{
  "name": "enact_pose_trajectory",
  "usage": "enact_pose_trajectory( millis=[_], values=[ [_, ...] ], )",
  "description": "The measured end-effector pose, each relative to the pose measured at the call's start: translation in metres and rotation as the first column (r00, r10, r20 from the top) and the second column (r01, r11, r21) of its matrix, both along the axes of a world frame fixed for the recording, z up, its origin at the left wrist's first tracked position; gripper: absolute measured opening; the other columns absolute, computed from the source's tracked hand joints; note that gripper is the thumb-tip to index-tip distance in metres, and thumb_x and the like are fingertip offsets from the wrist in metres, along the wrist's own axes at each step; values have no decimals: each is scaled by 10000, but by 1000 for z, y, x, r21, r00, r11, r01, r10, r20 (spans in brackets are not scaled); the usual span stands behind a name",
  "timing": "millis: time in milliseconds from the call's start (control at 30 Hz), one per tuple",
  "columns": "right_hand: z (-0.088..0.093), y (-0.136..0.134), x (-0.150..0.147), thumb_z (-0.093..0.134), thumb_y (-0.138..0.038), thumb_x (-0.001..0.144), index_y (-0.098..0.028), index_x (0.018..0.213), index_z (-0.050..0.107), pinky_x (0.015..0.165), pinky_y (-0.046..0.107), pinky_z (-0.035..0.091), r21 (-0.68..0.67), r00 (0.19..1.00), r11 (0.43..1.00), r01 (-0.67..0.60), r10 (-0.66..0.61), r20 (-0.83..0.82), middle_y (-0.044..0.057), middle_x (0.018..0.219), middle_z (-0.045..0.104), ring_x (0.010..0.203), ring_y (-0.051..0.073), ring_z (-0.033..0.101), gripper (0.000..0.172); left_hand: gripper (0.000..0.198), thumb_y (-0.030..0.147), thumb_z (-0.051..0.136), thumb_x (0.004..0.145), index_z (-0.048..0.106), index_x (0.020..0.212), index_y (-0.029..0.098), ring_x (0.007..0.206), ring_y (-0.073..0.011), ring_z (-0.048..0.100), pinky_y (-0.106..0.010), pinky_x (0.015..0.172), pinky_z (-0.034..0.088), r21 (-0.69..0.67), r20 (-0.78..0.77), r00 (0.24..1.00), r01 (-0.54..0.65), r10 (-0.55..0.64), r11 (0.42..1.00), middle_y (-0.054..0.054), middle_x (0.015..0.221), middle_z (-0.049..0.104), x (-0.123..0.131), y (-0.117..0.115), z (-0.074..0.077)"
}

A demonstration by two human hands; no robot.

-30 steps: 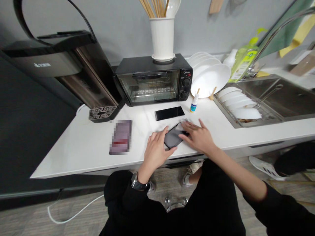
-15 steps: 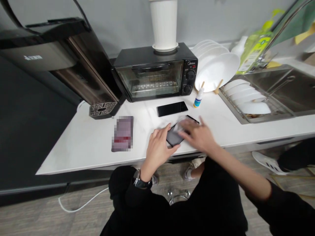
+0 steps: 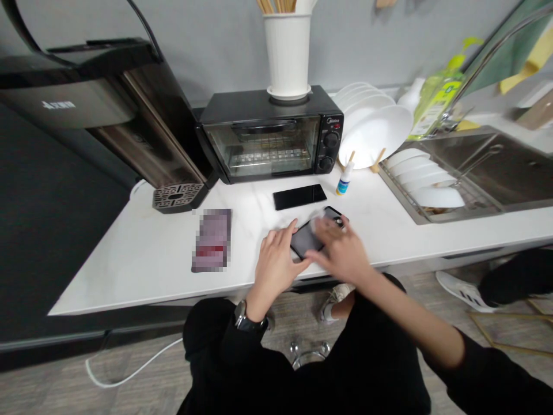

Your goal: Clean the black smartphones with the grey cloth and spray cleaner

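The dark phone (image 3: 303, 240) lies aslant near the table's (image 3: 142, 276) near edge; the left hand (image 3: 277, 256) has its left end between finger and thumb, while the right hand's (image 3: 345, 251) fingers press a pale wipe (image 3: 318, 223) onto it, too blurred to tell whether they grip it. The phone might skid or turn if the right hand pushes harder than the left one braces, and a wide sweep rightward might tip the small bottle (image 3: 344, 180) beyond. Counted: two hands, one phone beneath them, one black phone (image 3: 299, 197) farther off, one wipe, one bottle, one pixelated purple thing (image 3: 212, 239) leftward, one oven (image 3: 263, 138).
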State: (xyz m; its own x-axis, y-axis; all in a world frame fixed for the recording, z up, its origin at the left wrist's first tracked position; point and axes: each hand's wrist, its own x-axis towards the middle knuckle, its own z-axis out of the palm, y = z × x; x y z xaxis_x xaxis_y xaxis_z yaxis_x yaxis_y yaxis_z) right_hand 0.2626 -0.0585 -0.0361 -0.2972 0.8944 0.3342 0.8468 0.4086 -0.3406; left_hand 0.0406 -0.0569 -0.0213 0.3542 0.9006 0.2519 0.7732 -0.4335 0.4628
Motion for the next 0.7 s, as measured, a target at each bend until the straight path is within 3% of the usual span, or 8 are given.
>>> enact_pose_trajectory(
  millis=[700],
  values=[
    [14,4,2,587,-562,996,-269,1401,682,1193,616,414,56,996,998,31,-26,-80,115,1376,721,1362,357,619,509,942,361,830,847,301,1620,262,1205,-328,565,-480,1059,456,1,24,999,22,-22,1000,-75,1422,658,0,-2,2]
  ],
)
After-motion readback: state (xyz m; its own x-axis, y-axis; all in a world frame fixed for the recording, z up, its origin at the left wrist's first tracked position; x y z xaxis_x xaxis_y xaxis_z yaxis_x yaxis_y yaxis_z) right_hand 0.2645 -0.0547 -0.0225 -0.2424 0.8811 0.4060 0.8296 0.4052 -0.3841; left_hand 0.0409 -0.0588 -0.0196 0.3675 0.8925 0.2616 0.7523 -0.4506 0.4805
